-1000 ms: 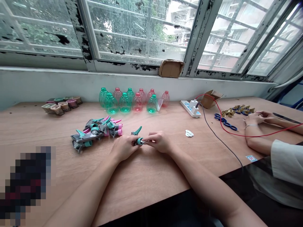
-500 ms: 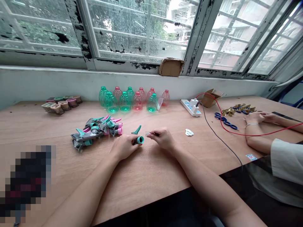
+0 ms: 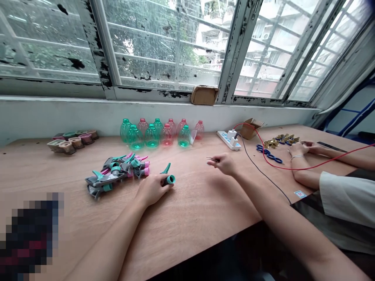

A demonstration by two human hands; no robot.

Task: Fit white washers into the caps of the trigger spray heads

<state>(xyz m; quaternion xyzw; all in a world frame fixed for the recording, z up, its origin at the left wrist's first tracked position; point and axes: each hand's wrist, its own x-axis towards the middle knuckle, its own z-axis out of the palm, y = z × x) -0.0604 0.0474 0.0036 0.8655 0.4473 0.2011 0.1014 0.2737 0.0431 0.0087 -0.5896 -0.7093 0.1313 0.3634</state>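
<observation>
My left hand (image 3: pixel 152 189) is closed round a grey spray-nozzle head (image 3: pixel 168 177) with a teal collar and teal trigger, holding it just above the wooden table (image 3: pixel 190 210). To its right, my right hand (image 3: pixel 225 162) is raised and pinched on thin metal tweezers (image 3: pixel 211 159) that point left. Left of my left hand lies a pile of spray heads (image 3: pixel 117 171) in grey, teal and pink.
Teal and pink plastic bottles (image 3: pixel 158 133) stand in rows by the wall. Small brown cups (image 3: pixel 73 140) sit at the far left. A white power strip (image 3: pixel 229 139) with black and red cables lies right of centre. A co-worker's hands (image 3: pixel 304 148) rest beside gold and blue parts (image 3: pixel 275 143).
My right hand has pulled the tweezers away from the spray head and moved right and up. My left hand stays on the spray head.
</observation>
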